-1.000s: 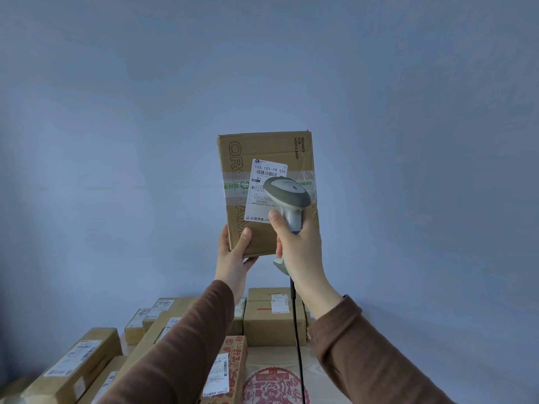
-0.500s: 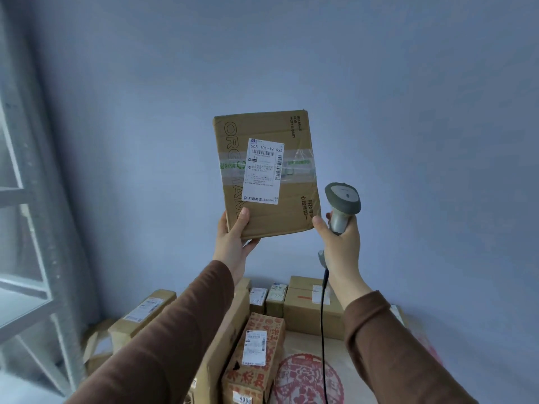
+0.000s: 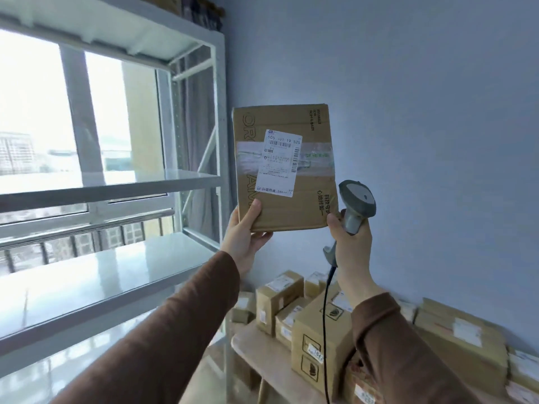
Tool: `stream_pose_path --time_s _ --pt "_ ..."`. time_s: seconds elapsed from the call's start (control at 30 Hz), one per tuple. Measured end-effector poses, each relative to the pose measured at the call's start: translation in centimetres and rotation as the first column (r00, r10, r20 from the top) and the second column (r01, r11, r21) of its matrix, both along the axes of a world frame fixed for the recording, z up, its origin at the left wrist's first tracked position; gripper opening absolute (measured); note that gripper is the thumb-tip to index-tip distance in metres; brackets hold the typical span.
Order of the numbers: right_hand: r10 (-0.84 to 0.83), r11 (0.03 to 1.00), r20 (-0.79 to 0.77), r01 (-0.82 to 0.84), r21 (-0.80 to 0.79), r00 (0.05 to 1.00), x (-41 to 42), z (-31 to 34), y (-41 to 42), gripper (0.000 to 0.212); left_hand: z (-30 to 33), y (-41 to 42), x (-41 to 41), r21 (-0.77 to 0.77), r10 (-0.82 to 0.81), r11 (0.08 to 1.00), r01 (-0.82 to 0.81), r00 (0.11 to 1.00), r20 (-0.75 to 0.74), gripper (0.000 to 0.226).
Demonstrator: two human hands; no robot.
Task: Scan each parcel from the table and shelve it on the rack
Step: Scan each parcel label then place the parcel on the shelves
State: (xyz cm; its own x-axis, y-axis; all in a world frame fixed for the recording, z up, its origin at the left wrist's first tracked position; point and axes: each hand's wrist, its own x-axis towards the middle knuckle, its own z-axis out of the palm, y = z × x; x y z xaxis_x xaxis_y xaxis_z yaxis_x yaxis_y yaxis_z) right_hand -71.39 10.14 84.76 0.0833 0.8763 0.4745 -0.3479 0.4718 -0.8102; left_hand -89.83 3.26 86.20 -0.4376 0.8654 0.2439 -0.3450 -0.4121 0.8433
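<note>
A flat brown cardboard parcel [image 3: 306, 170] with a white shipping label and clear tape is held upright in front of the blue wall. My left hand [image 3: 243, 237] grips its lower left corner, thumb on the front face. My right hand [image 3: 351, 243] holds a grey handheld barcode scanner [image 3: 355, 204] by its handle just right of the parcel's lower right corner, its black cable hanging down. The white metal rack [image 3: 116, 275] stands to the left with bare shelves. The wooden table [image 3: 250, 349] at the lower right bears several cardboard parcels [image 3: 320, 342].
A window with a railing shows behind the rack. Dark items sit on the rack's top shelf [image 3: 201, 13]. The rack's upright post [image 3: 223, 141] stands just left of the held parcel. More boxes [image 3: 463, 342] line the wall on the table's right.
The view has swung left, bringing the rack and window into sight. The scanner has come away from the label and sits right of the parcel, lower than it was.
</note>
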Motion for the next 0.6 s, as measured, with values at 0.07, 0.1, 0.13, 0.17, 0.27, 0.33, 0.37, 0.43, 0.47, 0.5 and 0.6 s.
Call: stream_pose_path --time_s 0.07,0.1,0.13,0.17,0.27,0.33,0.37,0.43,0.47,0.5,0.6 --pt "0.072 0.997 -0.004 -0.072 -0.009 0.997 -5.1 0.3 -2.9 0.020 0.3 -4.4 -4.6 -0.007 0.072 0.997 -0.073 0.996 -0.045 0.046" --pt "0.108 0.994 -0.008 -0.108 -0.017 0.994 -7.6 0.4 -4.6 0.019 0.5 -6.9 -6.9 -0.019 0.104 0.994 -0.106 0.992 -0.075 0.045" --pt "0.146 0.989 -0.013 -0.146 -0.022 0.989 -10.2 0.5 -6.3 0.018 0.6 -9.4 -9.2 -0.035 0.132 0.990 -0.136 0.985 -0.113 0.046" --pt "0.180 0.983 -0.014 -0.181 -0.024 0.983 -12.7 0.6 -8.1 0.018 0.7 -12.1 -11.6 -0.050 0.159 0.984 -0.168 0.975 -0.157 0.047" --pt "0.278 0.960 -0.009 -0.279 -0.016 0.960 -20.2 1.0 -13.9 0.017 1.2 -20.0 -18.5 -0.074 0.266 0.953 -0.294 0.928 -0.261 0.051" --pt "0.336 0.942 -0.037 -0.336 0.000 0.941 -25.4 1.5 -18.3 0.018 1.4 -25.3 -22.9 -0.068 0.332 0.926 -0.372 0.886 -0.323 0.053" --pt "0.358 0.933 -0.050 -0.359 -0.001 0.932 -27.6 1.8 -20.1 0.018 1.6 -27.6 -24.7 -0.065 0.355 0.913 -0.402 0.865 -0.355 0.055" --pt "0.396 0.918 -0.058 -0.396 0.010 0.916 -31.0 2.6 -22.9 0.019 2.0 -31.1 -27.2 -0.067 0.410 0.878 -0.473 0.818 -0.404 0.058" --pt "0.423 0.906 -0.065 -0.423 0.003 0.904 -33.1 3.1 -24.7 0.019 2.2 -33.3 -29.0 -0.067 0.439 0.858 -0.509 0.795 -0.419 0.059" --pt "0.453 0.891 -0.068 -0.454 -0.003 0.889 -35.1 3.5 -26.2 0.017 2.5 -35.2 -30.7 -0.071 0.460 0.841 -0.536 0.778 -0.428 0.060" --pt "0.541 0.839 -0.075 -0.543 -0.015 0.838 -40.6 4.9 -30.0 0.020 3.5 -40.3 -35.1 -0.088 0.514 0.777 -0.623 0.709 -0.483 0.061"
